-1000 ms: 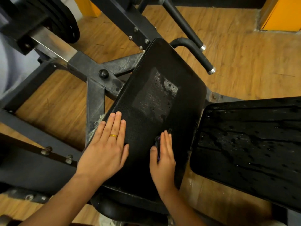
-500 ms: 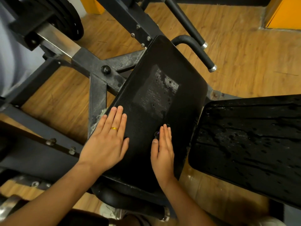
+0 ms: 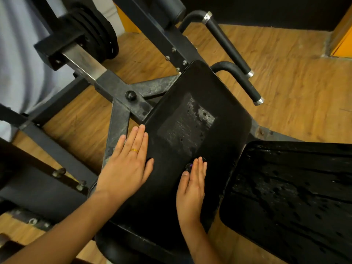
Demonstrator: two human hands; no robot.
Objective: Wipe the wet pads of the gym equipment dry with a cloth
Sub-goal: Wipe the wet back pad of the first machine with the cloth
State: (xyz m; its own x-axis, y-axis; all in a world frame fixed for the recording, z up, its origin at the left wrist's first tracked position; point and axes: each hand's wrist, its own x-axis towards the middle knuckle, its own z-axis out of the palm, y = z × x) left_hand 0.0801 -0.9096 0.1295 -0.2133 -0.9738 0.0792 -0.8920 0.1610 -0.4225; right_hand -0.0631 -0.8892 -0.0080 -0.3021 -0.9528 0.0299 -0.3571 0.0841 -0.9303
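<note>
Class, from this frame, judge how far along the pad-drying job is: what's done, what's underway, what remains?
Done: the centre pad's lower part looks matt and mostly dry. In hand: the left hand rests flat on it while the right hand presses what seems a dark cloth. Left: its speckled middle patch, and the right pad, covered in droplets.
</note>
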